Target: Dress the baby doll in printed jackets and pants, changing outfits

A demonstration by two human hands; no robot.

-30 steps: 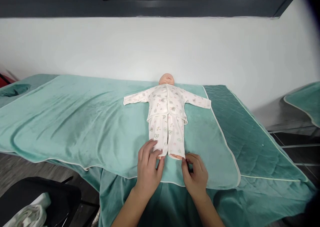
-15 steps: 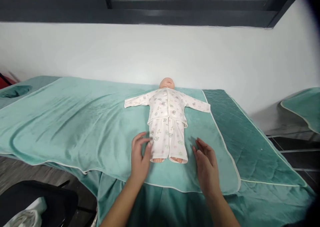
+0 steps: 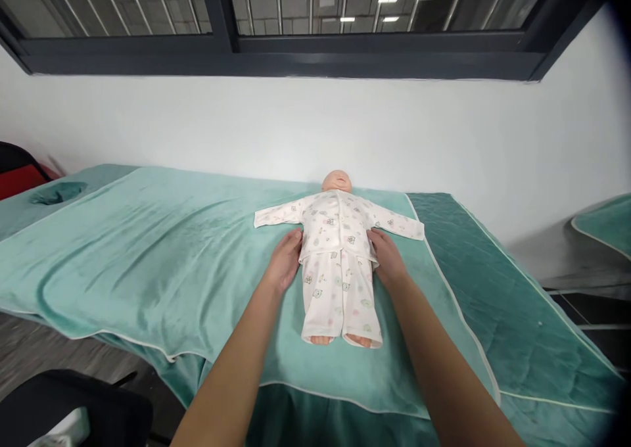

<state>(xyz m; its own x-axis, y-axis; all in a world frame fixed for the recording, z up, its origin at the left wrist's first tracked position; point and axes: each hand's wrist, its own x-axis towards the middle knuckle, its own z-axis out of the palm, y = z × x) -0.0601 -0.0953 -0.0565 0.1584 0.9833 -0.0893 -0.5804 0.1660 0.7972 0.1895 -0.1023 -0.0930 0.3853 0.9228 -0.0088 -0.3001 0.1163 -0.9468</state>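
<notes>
A baby doll (image 3: pixel 338 181) lies on its back in the middle, head toward the wall and feet toward me. It wears a white printed long-sleeved top (image 3: pixel 325 223) and matching trousers (image 3: pixel 323 296); both sleeves stretch out sideways. My left hand (image 3: pixel 286 259) is closed against the left side of the doll's torso, just below the sleeve. On the opposite side, my right hand (image 3: pixel 387 255) grips at the waist, by the hem of the top. The fingertips of both hands are partly hidden by the doll's clothes. Bare toes show at the trouser ends.
The doll lies on a light green blanket (image 3: pixel 162 256) spread over a bed with a darker green quilted cover (image 3: pixel 473 282). Behind are a white wall (image 3: pixel 221 125) and a barred window. A black chair (image 3: pixel 98 401) with white cloth stands at lower left.
Both hands have moved forward from beside the doll's legs to the sides of its torso and closed on it. The camera view has tilted up slightly.
</notes>
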